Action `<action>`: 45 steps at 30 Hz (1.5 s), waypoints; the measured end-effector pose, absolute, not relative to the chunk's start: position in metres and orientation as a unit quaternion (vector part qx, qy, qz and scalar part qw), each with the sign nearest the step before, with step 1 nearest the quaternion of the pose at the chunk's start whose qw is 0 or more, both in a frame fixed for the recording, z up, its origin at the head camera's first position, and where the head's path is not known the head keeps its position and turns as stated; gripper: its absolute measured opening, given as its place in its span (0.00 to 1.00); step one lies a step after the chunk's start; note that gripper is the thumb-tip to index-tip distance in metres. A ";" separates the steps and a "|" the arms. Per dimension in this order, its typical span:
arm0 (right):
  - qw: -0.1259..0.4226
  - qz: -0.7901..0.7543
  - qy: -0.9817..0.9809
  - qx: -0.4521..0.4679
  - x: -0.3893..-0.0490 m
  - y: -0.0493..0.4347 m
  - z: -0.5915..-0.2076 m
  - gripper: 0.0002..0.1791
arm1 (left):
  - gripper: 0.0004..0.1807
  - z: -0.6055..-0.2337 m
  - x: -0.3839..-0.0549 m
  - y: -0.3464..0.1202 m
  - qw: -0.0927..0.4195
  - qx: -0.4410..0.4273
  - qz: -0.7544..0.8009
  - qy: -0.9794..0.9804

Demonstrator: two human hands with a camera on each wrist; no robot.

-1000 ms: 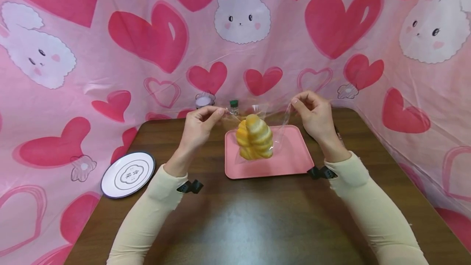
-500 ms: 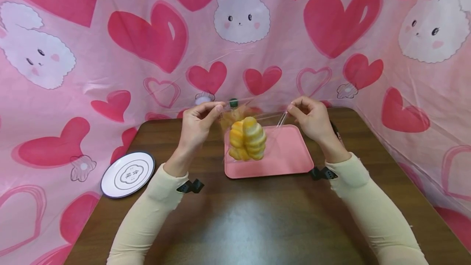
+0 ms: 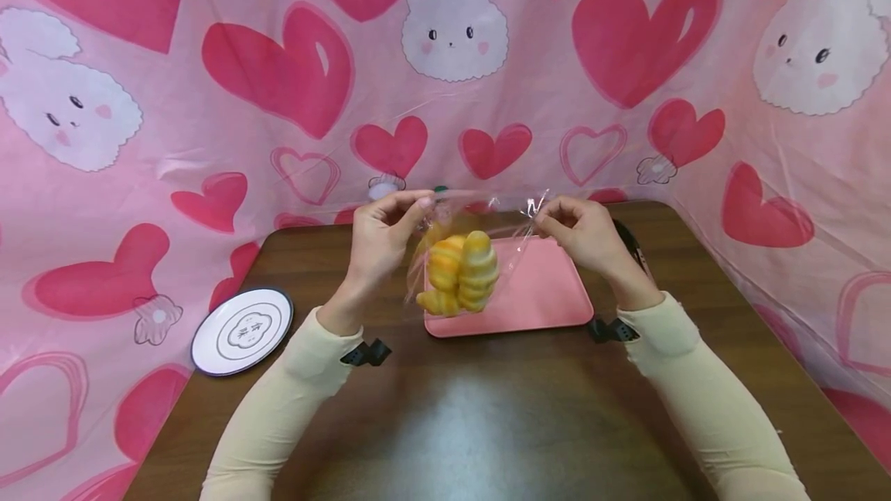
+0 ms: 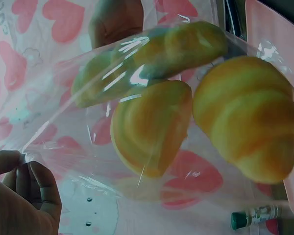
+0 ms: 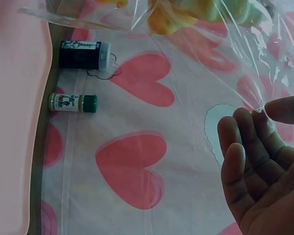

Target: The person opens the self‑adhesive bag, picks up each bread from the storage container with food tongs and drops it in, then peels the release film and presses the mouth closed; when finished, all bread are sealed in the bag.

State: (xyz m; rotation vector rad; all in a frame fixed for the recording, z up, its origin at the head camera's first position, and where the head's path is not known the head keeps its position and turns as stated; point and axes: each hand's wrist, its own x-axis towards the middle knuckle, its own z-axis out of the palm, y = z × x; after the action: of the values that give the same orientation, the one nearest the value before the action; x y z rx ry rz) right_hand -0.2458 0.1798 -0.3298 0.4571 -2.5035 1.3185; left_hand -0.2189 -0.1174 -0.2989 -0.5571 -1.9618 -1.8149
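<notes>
A clear plastic bag [image 4: 83, 156] hangs between my two hands over the tray, its top edge stretched across. Inside lie several yellow-brown croissant-shaped breads [image 3: 479, 273], bunched at the bottom left of the bag in the head view. My left hand [image 3: 379, 242] pinches the bag's upper left corner between thumb and fingers. At the opposite upper corner, my right hand [image 3: 583, 234] pinches the gathered film, with thumb and forefinger meeting on it in the right wrist view. Below and behind the bag is a pink rectangular tray [image 3: 546, 292].
A white plate [image 3: 210, 331] with a dark rim lies at the table's left edge. Behind the bag, by the patterned cloth, stand a small green-capped jar [image 5: 71, 103] and a dark container [image 5: 81, 55]. A black object [image 3: 626, 238] lies partly hidden behind my right hand.
The bag of breads has swung left and slightly down, and the breads have turned inside it. My right hand has moved a little left and down, keeping its pinch.
</notes>
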 end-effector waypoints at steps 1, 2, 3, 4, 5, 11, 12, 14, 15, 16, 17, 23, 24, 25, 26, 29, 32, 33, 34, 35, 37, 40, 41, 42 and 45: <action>0.138 0.450 -0.868 0.160 -0.246 0.179 -0.331 0.08 | 0.12 -0.299 -0.219 -0.117 0.204 -0.198 -0.648 -0.707; 0.139 0.446 -0.869 0.162 -0.247 0.179 -0.331 0.09 | 0.12 -0.299 -0.218 -0.117 0.203 -0.195 -0.648 -0.708; 0.142 0.443 -0.871 0.160 -0.247 0.179 -0.332 0.09 | 0.12 -0.299 -0.218 -0.116 0.200 -0.190 -0.649 -0.710; 0.148 0.442 -0.871 0.158 -0.247 0.178 -0.332 0.09 | 0.12 -0.299 -0.217 -0.116 0.193 -0.182 -0.652 -0.710; 0.155 0.442 -0.870 0.156 -0.247 0.177 -0.332 0.09 | 0.12 -0.299 -0.217 -0.116 0.189 -0.175 -0.653 -0.712; 0.239 0.458 -0.840 0.166 -0.241 0.167 -0.326 0.12 | 0.11 -0.297 -0.214 -0.116 0.190 -0.161 -0.641 -0.726; 0.251 0.457 -0.836 0.172 -0.240 0.165 -0.325 0.11 | 0.11 -0.294 -0.211 -0.116 0.192 -0.164 -0.637 -0.729; 0.266 0.453 -0.829 0.191 -0.236 0.158 -0.323 0.10 | 0.11 -0.290 -0.208 -0.115 0.196 -0.170 -0.630 -0.731; 0.271 0.448 -0.827 0.203 -0.234 0.155 -0.322 0.10 | 0.10 -0.288 -0.205 -0.115 0.199 -0.174 -0.627 -0.732; 0.275 0.442 -0.826 0.214 -0.232 0.151 -0.320 0.09 | 0.10 -0.288 -0.205 -0.115 0.203 -0.178 -0.624 -0.733; 0.280 0.433 -0.826 0.226 -0.230 0.148 -0.320 0.09 | 0.10 -0.288 -0.205 -0.115 0.206 -0.182 -0.621 -0.734; 0.350 0.370 -0.810 0.290 -0.215 0.127 -0.312 0.09 | 0.08 -0.300 -0.215 -0.118 0.234 -0.188 -0.607 -0.736; 0.364 0.361 -0.805 0.301 -0.213 0.124 -0.310 0.09 | 0.08 -0.301 -0.216 -0.119 0.237 -0.187 -0.606 -0.736; 0.375 0.353 -0.799 0.311 -0.210 0.121 -0.308 0.09 | 0.09 -0.301 -0.216 -0.119 0.239 -0.188 -0.606 -0.736; 0.384 0.345 -0.794 0.320 -0.207 0.118 -0.306 0.09 | 0.09 -0.301 -0.217 -0.119 0.240 -0.189 -0.606 -0.735; 0.390 0.335 -0.785 0.346 -0.201 0.109 -0.301 0.08 | 0.10 -0.301 -0.217 -0.119 0.236 -0.193 -0.606 -0.735; 0.371 0.336 -0.785 0.364 -0.199 0.100 -0.299 0.09 | 0.11 -0.300 -0.217 -0.119 0.226 -0.196 -0.599 -0.743; 0.364 0.338 -0.786 0.369 -0.200 0.098 -0.299 0.09 | 0.10 -0.300 -0.217 -0.119 0.222 -0.196 -0.595 -0.747; 0.360 0.335 -0.787 0.373 -0.201 0.095 -0.299 0.09 | 0.10 -0.300 -0.216 -0.120 0.217 -0.196 -0.591 -0.752; 0.357 0.334 -0.787 0.376 -0.203 0.092 -0.299 0.09 | 0.09 -0.300 -0.216 -0.120 0.213 -0.197 -0.586 -0.756; 0.354 0.332 -0.787 0.382 -0.207 0.088 -0.299 0.10 | 0.09 -0.300 -0.216 -0.120 0.205 -0.198 -0.580 -0.763; 0.358 0.320 -0.789 0.383 -0.211 0.084 -0.299 0.12 | 0.08 -0.301 -0.215 -0.120 0.194 -0.202 -0.578 -0.766; 0.360 0.315 -0.791 0.382 -0.212 0.083 -0.299 0.12 | 0.09 -0.300 -0.214 -0.120 0.189 -0.201 -0.580 -0.766; 0.363 0.311 -0.792 0.381 -0.213 0.081 -0.299 0.13 | 0.09 -0.299 -0.214 -0.120 0.184 -0.202 -0.583 -0.765; 0.375 0.296 -0.795 0.374 -0.214 0.079 -0.297 0.14 | 0.09 -0.299 -0.213 -0.119 0.178 -0.210 -0.586 -0.762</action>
State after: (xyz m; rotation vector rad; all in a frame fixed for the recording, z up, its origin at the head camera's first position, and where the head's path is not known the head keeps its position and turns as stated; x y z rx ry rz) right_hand -0.2141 0.0792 -0.2971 0.9576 -2.0355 0.7571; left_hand -0.2130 -0.1194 -0.2988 -0.5953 -2.1542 -1.6583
